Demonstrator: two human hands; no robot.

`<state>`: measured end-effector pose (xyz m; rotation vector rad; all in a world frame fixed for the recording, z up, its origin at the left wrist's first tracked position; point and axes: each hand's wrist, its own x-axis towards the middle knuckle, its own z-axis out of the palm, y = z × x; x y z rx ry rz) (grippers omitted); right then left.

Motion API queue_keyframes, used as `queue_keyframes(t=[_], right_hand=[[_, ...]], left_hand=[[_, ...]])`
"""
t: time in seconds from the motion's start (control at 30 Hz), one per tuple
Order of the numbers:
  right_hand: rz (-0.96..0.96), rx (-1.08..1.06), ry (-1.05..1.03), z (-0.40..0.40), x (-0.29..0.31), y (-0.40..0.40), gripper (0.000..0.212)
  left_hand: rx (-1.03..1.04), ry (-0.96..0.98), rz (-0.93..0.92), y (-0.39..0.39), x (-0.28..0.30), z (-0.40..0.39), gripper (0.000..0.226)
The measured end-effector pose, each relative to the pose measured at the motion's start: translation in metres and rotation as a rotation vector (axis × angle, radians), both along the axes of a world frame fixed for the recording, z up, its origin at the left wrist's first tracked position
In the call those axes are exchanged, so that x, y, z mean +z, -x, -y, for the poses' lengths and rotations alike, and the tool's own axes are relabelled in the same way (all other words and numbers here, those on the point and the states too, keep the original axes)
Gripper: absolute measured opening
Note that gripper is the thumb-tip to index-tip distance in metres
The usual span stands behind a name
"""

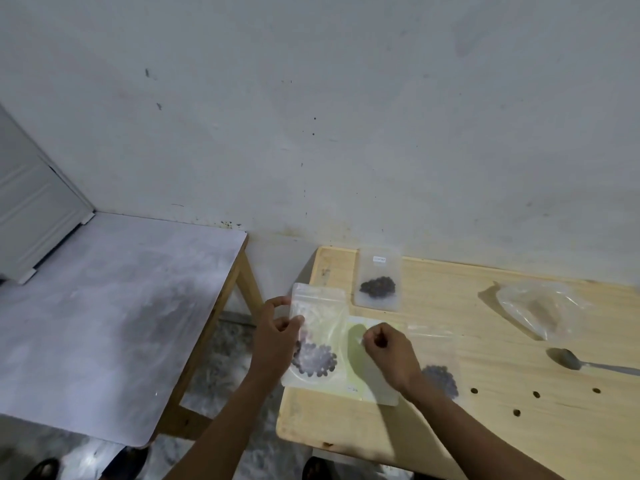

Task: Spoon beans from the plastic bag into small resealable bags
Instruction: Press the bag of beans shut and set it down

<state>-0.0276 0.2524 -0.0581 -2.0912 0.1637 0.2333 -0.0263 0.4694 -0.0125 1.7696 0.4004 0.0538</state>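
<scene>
Left hand: grip pinched on the left edge of a small clear resealable bag with dark beans settled at its bottom, lifted over the near-left corner of the pale wooden bench.
Right hand: fingers curled tight, just right of that held bag; whether they pinch anything I cannot tell.
Second filled small bag: flat on the bench, beyond the held bag, near the wall.
Third bag with beans: right of the held bag, partly behind the right wrist.
Crumpled clear plastic bag: far right of the held bag.
Grey metal spoon: just nearer than the crumpled bag, lying on the bench.
</scene>
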Motion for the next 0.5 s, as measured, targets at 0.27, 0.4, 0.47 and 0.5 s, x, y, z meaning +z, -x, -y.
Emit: queue_keyframes(t=[0.27,0.4,0.47,0.5], right_hand=[[0.109,-0.031,-0.171,-0.006,0.081,-0.029,0.01],[0.126,-0.053,-0.1,-0.008,0.08,-0.031,0.007],[0.125,-0.074,-0.077,-0.007,0.079,-0.032,0.007],[0.129,-0.078,-0.06,-0.006,0.079,-0.033,0.007]], left_hand=[[-0.133,0.006,0.067,-0.011,0.008,0.04,0.032],[-0.179,0.016,0.087,-0.013,0.014,0.055,0.032],[-0.204,0.016,0.106,-0.012,0.02,0.06,0.03],[-0.214,0.029,0.104,-0.012,0.022,0.061,0.029]])
